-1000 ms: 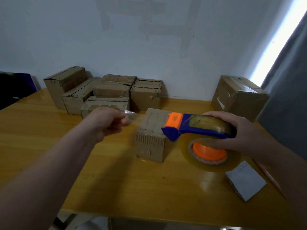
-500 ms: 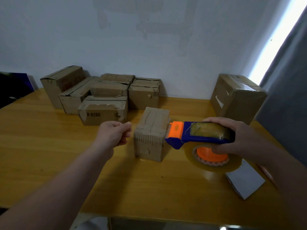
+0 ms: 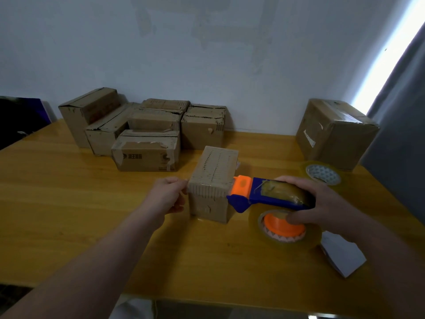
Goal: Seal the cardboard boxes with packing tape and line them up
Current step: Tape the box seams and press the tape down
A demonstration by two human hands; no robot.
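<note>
Now R grip (image 3: 322, 201) wraps tape gun (image 3: 271, 194), nose pointing left at box (image 3: 213, 173); L grip (image 3: 166, 195) curled, hold unclear.

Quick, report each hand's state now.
Left hand: curled at the small box, hold cannot be told.
Right hand: grips the tape dispenser.

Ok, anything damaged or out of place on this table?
Yes: the front box of the pile carries torn, peeling tape scraps on its face, and the box behind it has ragged flap edges. Nothing looks spilled.
</note>
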